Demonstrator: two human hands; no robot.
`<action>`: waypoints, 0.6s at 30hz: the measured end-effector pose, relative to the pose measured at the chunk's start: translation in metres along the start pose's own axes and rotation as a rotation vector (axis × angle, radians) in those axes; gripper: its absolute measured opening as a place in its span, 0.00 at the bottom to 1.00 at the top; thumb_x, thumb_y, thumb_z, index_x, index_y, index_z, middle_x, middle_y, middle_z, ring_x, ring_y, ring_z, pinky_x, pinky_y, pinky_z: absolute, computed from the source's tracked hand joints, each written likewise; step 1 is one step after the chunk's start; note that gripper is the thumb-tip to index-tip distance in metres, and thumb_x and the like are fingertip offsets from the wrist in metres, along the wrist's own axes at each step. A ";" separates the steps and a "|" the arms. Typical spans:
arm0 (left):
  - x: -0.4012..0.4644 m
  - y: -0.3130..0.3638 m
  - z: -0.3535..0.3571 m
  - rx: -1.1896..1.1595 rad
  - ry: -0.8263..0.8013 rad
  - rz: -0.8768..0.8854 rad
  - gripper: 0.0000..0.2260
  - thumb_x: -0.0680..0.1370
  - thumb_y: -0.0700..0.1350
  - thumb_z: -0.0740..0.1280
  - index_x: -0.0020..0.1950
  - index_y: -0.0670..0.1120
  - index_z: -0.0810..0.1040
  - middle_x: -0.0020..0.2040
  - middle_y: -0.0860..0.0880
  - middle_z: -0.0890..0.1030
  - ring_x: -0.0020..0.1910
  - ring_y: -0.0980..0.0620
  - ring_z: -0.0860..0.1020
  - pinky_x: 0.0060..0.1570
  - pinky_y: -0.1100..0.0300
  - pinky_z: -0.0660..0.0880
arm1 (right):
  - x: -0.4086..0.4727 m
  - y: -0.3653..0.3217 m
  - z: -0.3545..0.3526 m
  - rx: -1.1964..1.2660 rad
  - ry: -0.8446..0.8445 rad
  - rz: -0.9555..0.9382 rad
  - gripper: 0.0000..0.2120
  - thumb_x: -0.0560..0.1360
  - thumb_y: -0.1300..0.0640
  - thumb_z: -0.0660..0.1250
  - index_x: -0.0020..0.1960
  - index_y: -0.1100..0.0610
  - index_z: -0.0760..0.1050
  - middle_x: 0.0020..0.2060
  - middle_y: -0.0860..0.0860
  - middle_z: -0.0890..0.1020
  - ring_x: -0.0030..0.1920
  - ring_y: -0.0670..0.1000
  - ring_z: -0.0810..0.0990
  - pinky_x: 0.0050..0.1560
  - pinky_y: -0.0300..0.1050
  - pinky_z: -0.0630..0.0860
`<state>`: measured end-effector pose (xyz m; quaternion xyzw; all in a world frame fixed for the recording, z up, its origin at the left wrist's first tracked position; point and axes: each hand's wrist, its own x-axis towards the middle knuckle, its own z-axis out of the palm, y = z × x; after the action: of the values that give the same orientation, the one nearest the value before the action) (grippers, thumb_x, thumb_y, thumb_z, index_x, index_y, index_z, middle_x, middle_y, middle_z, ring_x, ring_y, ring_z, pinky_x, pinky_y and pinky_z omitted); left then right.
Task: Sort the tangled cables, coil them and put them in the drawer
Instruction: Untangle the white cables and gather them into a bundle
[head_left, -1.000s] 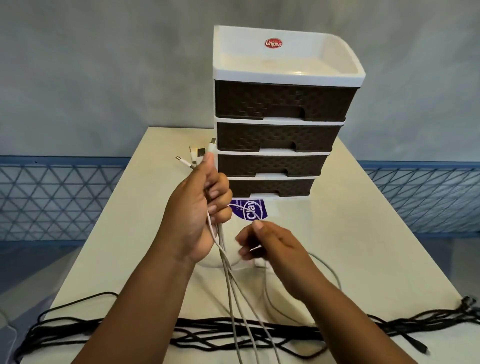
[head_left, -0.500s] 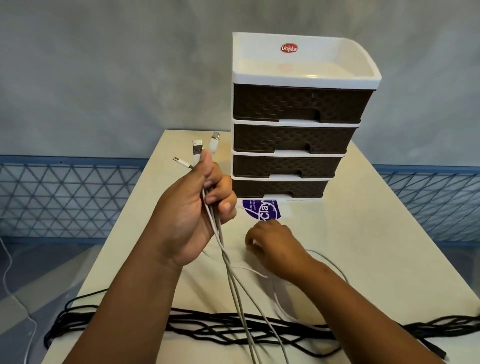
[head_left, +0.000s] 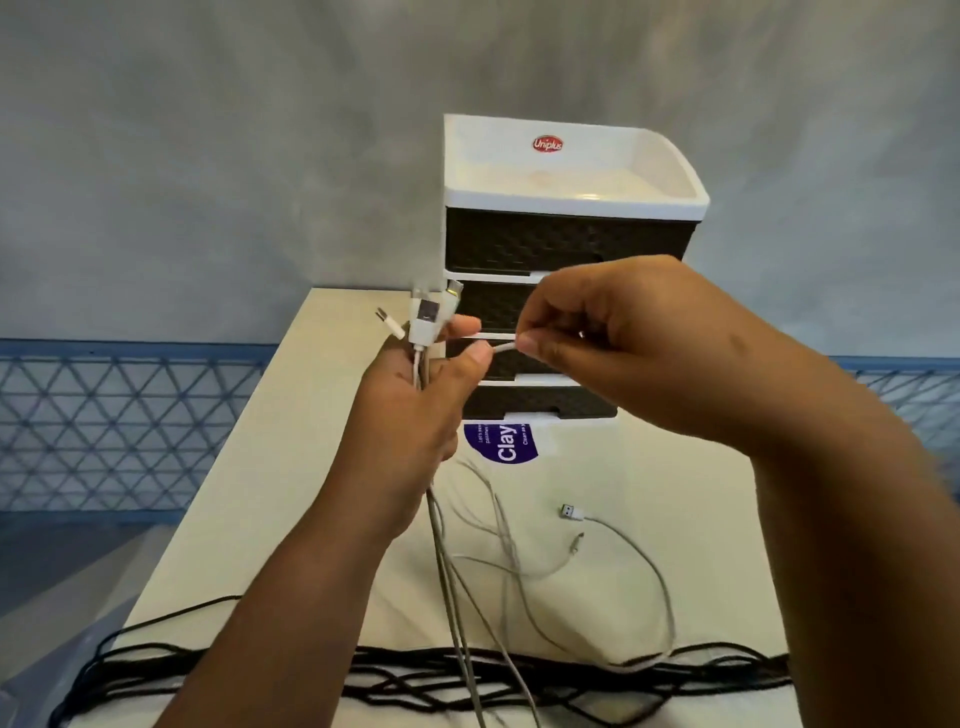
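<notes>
Cables, white ones (head_left: 423, 332), stand bunched in the left hand (head_left: 410, 415), which is curled round them in front of the drawer unit (head_left: 566, 244), plugs pointing up. The right hand (head_left: 613, 332) pinches one white cable end (head_left: 503, 347) between thumb and forefinger, just beside the left thumb. More white cable (head_left: 623, 561) lies loose on the desk (head_left: 249, 499) before the drawer unit, and black cables (head_left: 519, 680) stretch across the desk's near edge.

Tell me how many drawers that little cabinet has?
4, stacked in the cabinet at the table's far end: top drawer, second and third partly hidden behind the hands, bottom just above the tabletop. All look closed.
</notes>
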<state>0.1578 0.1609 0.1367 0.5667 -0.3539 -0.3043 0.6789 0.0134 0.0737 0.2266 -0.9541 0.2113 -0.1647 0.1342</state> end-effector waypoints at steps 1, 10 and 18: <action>-0.001 0.000 0.001 0.051 -0.007 0.037 0.07 0.78 0.50 0.68 0.56 0.55 0.78 0.31 0.50 0.68 0.26 0.58 0.64 0.25 0.65 0.65 | -0.001 -0.004 -0.002 -0.044 -0.013 -0.006 0.04 0.80 0.52 0.65 0.46 0.46 0.76 0.32 0.41 0.76 0.35 0.39 0.76 0.32 0.29 0.68; -0.009 0.010 0.006 0.179 -0.019 0.028 0.18 0.72 0.64 0.62 0.41 0.50 0.79 0.25 0.54 0.68 0.23 0.59 0.64 0.28 0.62 0.60 | -0.009 0.022 0.044 1.041 0.208 0.122 0.16 0.77 0.44 0.62 0.55 0.54 0.78 0.48 0.51 0.80 0.45 0.49 0.78 0.45 0.43 0.76; -0.017 0.054 0.006 -0.267 -0.302 0.039 0.21 0.77 0.62 0.55 0.38 0.49 0.76 0.24 0.54 0.61 0.22 0.58 0.56 0.20 0.68 0.56 | -0.049 0.115 0.211 0.237 -0.245 0.698 0.41 0.70 0.36 0.71 0.76 0.48 0.59 0.73 0.51 0.69 0.71 0.55 0.69 0.68 0.51 0.69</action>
<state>0.1442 0.1804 0.1878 0.4127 -0.4189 -0.4170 0.6930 0.0087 0.0343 -0.0150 -0.8153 0.4852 -0.0174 0.3156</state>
